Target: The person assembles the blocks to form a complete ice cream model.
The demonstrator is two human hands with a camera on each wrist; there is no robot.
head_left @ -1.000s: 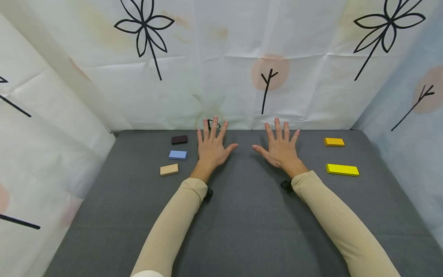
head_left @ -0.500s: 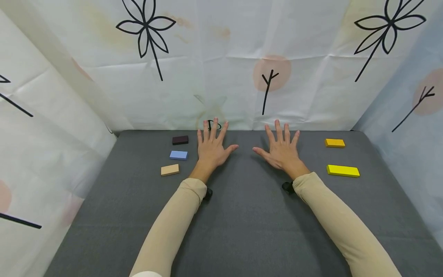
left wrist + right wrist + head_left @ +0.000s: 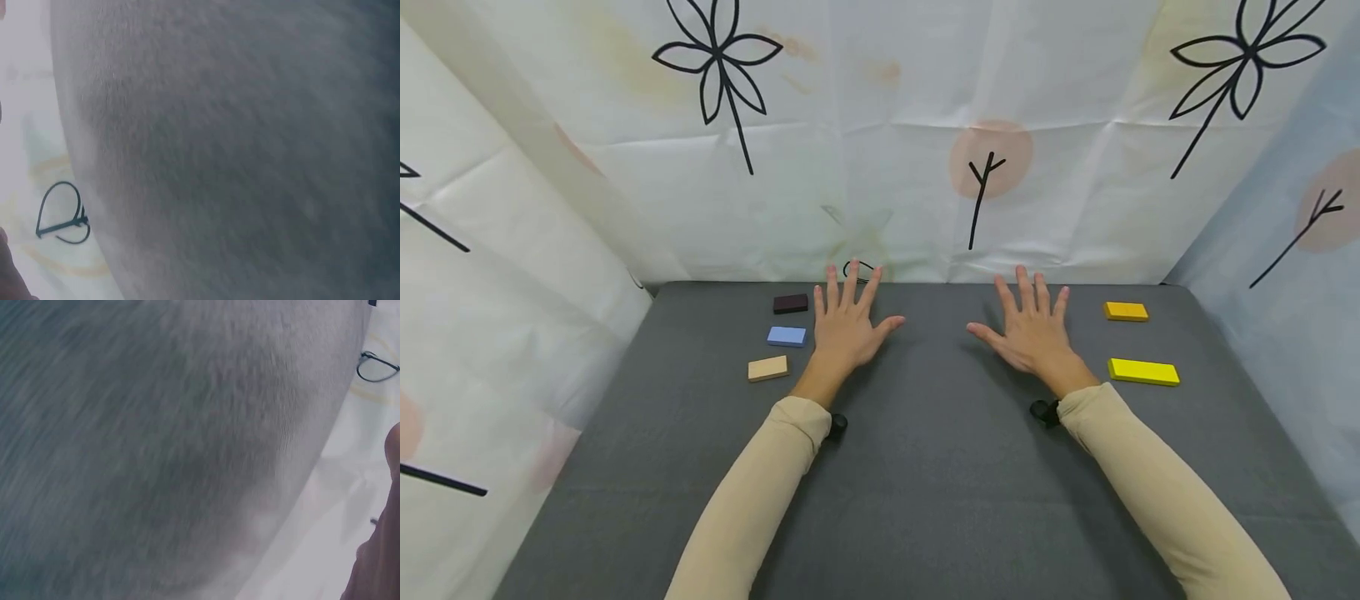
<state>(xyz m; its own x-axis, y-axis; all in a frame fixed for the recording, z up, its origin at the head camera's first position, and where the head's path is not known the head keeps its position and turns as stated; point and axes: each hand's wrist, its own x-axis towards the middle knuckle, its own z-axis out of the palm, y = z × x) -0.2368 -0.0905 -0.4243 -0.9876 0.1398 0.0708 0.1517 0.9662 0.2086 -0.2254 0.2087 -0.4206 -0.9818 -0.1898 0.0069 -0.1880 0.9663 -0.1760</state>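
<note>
My left hand is spread with straight fingers over the far part of the grey table, holding nothing. Just left of it lie a dark brown block, a light blue block and a beige block, one in front of the other. The right hand is spread too, its fingers straight and holding nothing. To its right are an orange block and a longer yellow block. In the wrist views only bits of fingers show at the edges, and no blocks.
The grey table ends at a white cloth with flower drawings behind it. More cloth hangs at the left and right sides. A dark device sits at the right wrist.
Both hands have moved apart, the left one slightly leftward and the right one rightward, and a little nearer to me. The blocks have stayed in place.
</note>
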